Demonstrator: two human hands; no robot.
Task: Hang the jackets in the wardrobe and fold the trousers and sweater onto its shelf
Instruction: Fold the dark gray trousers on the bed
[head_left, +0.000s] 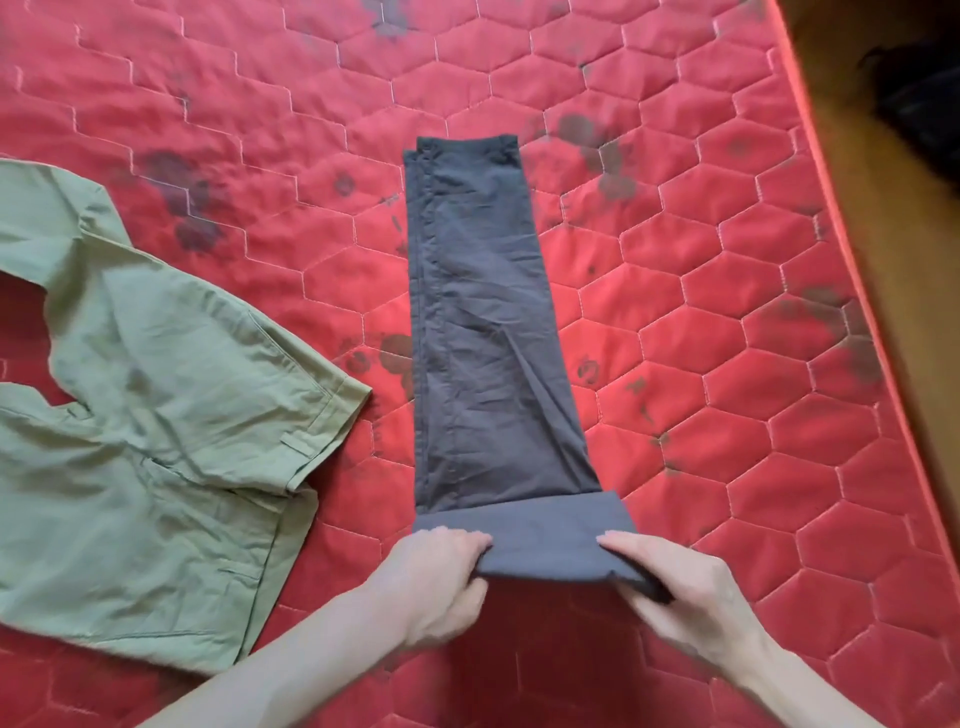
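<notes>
Dark grey trousers (483, 322) lie folded lengthwise on a red quilted mattress (727, 338), running away from me. Their near end is turned over into a short fold (540, 540). My left hand (441, 577) grips the left end of that fold, fingers on top and thumb beneath. My right hand (675, 587) grips its right end the same way. A green pair of trousers (145, 441) lies spread out to the left, partly cut off by the frame's edge.
The mattress edge (852, 291) runs diagonally down the right side, with a brown floor (893, 218) beyond it. A dark object (919, 104) sits on the floor at the top right. Dark stains mark the mattress cover.
</notes>
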